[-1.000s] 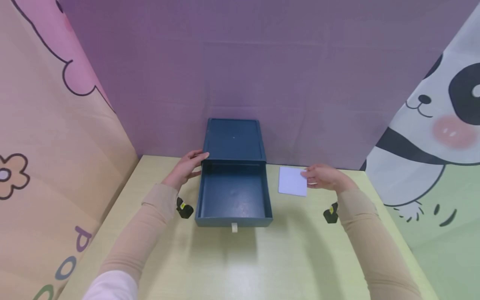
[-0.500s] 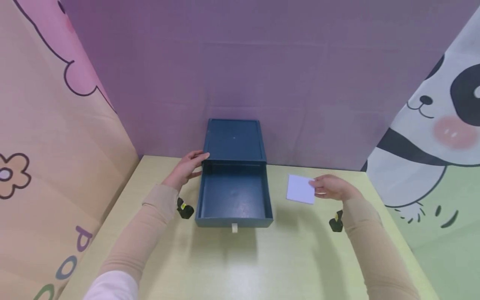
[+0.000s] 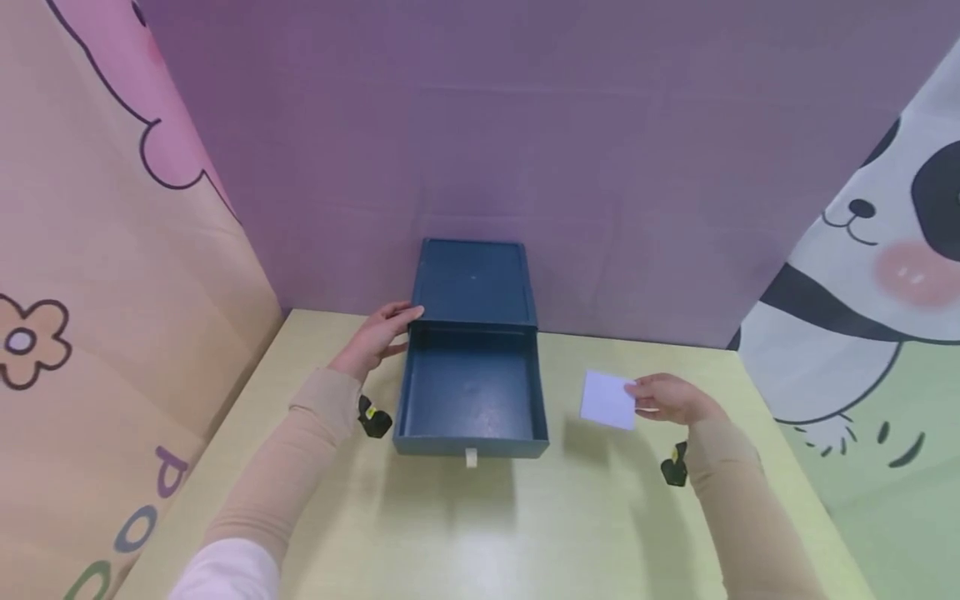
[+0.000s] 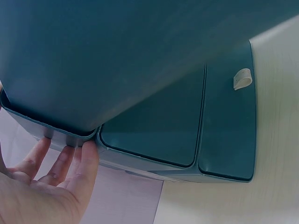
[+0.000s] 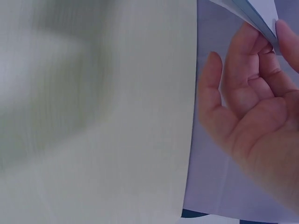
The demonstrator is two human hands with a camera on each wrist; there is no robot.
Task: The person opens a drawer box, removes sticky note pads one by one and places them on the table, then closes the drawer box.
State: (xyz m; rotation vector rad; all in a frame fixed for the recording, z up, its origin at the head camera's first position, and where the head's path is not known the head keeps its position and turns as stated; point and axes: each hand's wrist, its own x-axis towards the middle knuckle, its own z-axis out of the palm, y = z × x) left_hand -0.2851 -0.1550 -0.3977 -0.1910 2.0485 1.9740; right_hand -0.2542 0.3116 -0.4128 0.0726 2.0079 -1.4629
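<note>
My right hand (image 3: pixel 667 397) pinches a white square paper (image 3: pixel 607 400) by its right edge, above the table to the right of the drawer unit. In the right wrist view the paper (image 5: pixel 254 16) shows more than one layer at its edge, between thumb and fingers. A dark blue drawer unit (image 3: pixel 474 279) stands at the back, its top drawer (image 3: pixel 471 448) pulled out, with nothing seen inside. My left hand (image 3: pixel 378 335) rests against the unit's left front corner. In the left wrist view its fingers (image 4: pixel 88 163) touch the unit's side, fairly straight.
The pale table (image 3: pixel 480 542) carries the unit. Lower drawer fronts (image 4: pixel 154 121) show beneath the pulled-out one, one with a pale pull tab (image 4: pixel 242 79). A purple cloth (image 3: pixel 525 150) hangs behind, and printed cloths (image 3: pixel 840 367) line both sides.
My right hand has moved with the paper toward me and slightly right, away from the drawer unit. My left hand stays at the unit's corner. The head view has shifted slightly.
</note>
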